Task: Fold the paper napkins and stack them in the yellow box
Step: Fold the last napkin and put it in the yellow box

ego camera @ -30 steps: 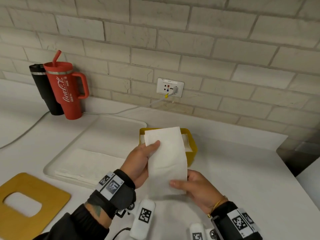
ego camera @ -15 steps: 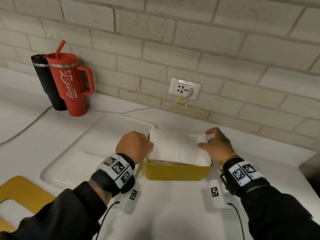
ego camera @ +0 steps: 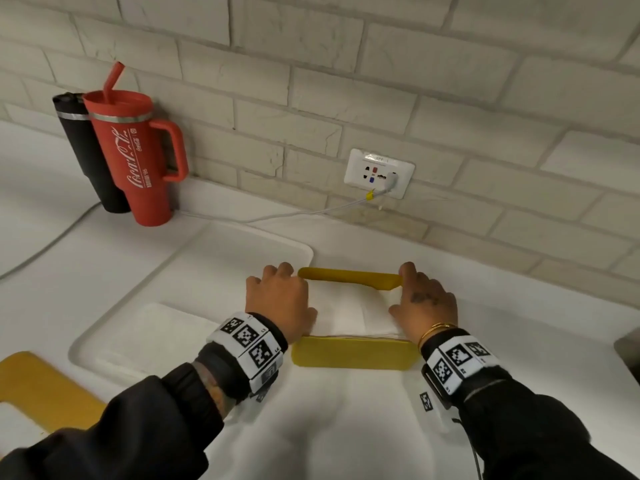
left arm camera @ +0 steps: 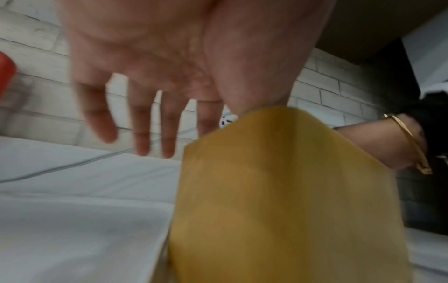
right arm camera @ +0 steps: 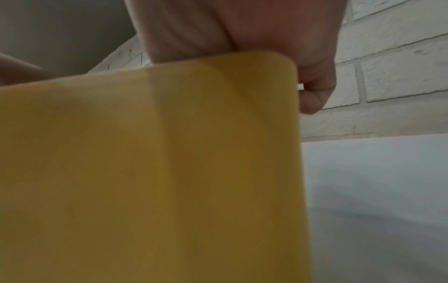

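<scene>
White brick backed the white tabletop (ego camera: 346,427) where both hands pressed the folded white paper napkin (ego camera: 349,313) into the rectangular yellow box (ego camera: 353,355), apparently to level the stack: left hand (ego camera: 277,303) loosely spread, right hand (ego camera: 424,306) flat, neither grip clasping anything.

- The box (ego camera: 353,355) sits on the counter (ego camera: 346,427) right before me, napkins (ego camera: 349,315) stacked in it.
- My left hand (ego camera: 277,303) is at its left end, my right hand (ego camera: 424,304) at its right.
- The tray (ego camera: 194,268) lies left of the box, more napkins (ego camera: 156,336) on it.
- Two tumblers (ego camera: 135,161) stand behind, against the wall.
</scene>
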A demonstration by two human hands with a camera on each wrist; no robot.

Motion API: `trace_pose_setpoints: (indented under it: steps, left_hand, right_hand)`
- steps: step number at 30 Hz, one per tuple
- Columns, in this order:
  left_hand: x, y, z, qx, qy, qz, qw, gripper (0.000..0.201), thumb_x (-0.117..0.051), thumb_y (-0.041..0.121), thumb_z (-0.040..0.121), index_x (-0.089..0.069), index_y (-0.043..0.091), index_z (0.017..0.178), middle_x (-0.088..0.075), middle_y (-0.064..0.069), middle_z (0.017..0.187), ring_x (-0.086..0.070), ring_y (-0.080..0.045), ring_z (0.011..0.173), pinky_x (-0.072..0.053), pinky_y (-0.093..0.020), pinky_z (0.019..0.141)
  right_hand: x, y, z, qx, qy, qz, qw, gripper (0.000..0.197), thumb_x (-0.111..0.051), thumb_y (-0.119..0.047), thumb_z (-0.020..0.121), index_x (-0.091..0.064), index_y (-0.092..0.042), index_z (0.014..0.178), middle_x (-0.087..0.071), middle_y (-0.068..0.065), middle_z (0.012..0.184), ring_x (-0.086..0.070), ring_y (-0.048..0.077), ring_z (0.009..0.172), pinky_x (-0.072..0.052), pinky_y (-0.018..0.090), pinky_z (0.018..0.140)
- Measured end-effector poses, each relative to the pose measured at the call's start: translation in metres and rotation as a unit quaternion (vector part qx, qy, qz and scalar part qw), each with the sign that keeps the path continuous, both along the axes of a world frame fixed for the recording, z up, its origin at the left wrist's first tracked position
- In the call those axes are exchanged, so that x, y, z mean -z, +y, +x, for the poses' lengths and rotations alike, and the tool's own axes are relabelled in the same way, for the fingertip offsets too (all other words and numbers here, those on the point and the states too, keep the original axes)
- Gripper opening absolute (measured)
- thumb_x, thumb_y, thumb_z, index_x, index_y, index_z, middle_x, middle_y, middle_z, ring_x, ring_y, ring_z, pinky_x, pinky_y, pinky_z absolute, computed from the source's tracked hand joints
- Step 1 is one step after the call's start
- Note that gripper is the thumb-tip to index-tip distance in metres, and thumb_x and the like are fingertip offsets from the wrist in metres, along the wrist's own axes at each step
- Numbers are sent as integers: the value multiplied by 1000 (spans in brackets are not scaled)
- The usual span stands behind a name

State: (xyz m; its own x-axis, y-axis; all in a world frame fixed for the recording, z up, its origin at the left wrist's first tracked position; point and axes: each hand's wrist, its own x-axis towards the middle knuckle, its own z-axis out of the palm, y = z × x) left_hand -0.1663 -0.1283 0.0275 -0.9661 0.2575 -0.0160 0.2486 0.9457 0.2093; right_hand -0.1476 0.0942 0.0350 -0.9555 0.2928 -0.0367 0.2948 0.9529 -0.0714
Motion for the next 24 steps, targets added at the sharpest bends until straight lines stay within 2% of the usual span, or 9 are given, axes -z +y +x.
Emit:
trace_pose_setpoints:
  steps: [2, 5, 8, 11, 13, 16, 19, 22, 24]
  left_hand:
    - [-3, -16, 0, 8, 31, 95, 995, 35, -62, 49, 94, -71, 22, 114, -51, -3, 146, -49, -28, 129, -42, -42, 101]
    - [-10, -62, -7, -24, 65, 182, 981, 34, -62, 40, 98, -71, 14, 120, -63, -9, 131, -60, -33, 117, -49, -43, 96]
    - [-17, -124, -20, -101, -6, 146, 984, 38, -62, 35, 99, -65, 13, 129, -67, -10, 129, -61, -31, 119, -48, -38, 99]
    - [-16, -178, -26, -186, -87, 115, 972, 50, -64, 44, 97, -59, 14, 136, -62, -9, 136, -57, -29, 124, -45, -34, 100]
    - [-10, -201, -26, -211, -123, 87, 966, 60, -66, 52, 93, -55, 14, 139, -60, -8, 137, -56, -28, 124, -44, -32, 98]
    - [0, -215, -19, -222, -176, 71, 956, 77, -69, 60, 87, -50, 13, 144, -57, -7, 140, -54, -27, 128, -42, -30, 98]
    - [9, -217, -11, -221, -212, 62, 950, 87, -75, 62, 81, -46, 13, 147, -53, -6, 144, -51, -26, 132, -41, -33, 104]
    - [15, -217, -6, -222, -221, 59, 948, 88, -81, 58, 76, -47, 15, 145, -52, -6, 143, -51, -26, 131, -43, -33, 102]
    - [17, -217, -4, -218, -221, 52, 949, 88, -84, 56, 74, -49, 15, 143, -55, -6, 139, -55, -25, 126, -47, -33, 101]
  right_hand:
    - [-9, -7, 4, 2, 32, -51, 998, 51, -60, -27, 95, -35, -20, 138, -50, 7, 132, -55, 31, 118, -45, 40, 96]
    - [-29, -32, 8, -41, 114, -136, 983, 40, -61, -30, 96, -44, -20, 130, -52, 4, 121, -58, 27, 105, -45, 34, 86]
    - [-50, -77, 12, -114, 186, -246, 944, 25, -66, -29, 93, -54, -23, 115, -58, -3, 94, -57, 16, 82, -43, 26, 73]
    - [-59, -131, 16, -182, 156, -359, 902, 14, -71, -21, 90, -64, -20, 103, -61, -6, 85, -58, 6, 74, -44, 11, 66]
    - [-53, -164, 15, -218, 91, -376, 896, 17, -70, -23, 91, -65, -19, 107, -64, -5, 94, -60, 5, 82, -46, 8, 72]
    - [-30, -202, 6, -230, -46, -330, 914, 36, -62, -31, 97, -57, -18, 129, -60, 0, 126, -59, 15, 114, -46, 22, 96]
    - [-7, -220, 0, -212, -144, -261, 931, 54, -56, -35, 99, -43, -13, 147, -47, 7, 149, -48, 23, 135, -39, 28, 106]
    - [13, -224, -2, -191, -214, -198, 937, 69, -62, -40, 95, -33, -10, 150, -40, 11, 153, -43, 27, 139, -39, 29, 108]
    - [26, -226, -3, -188, -225, -159, 943, 79, -68, -43, 90, -31, -11, 151, -37, 11, 152, -39, 27, 140, -39, 32, 111]
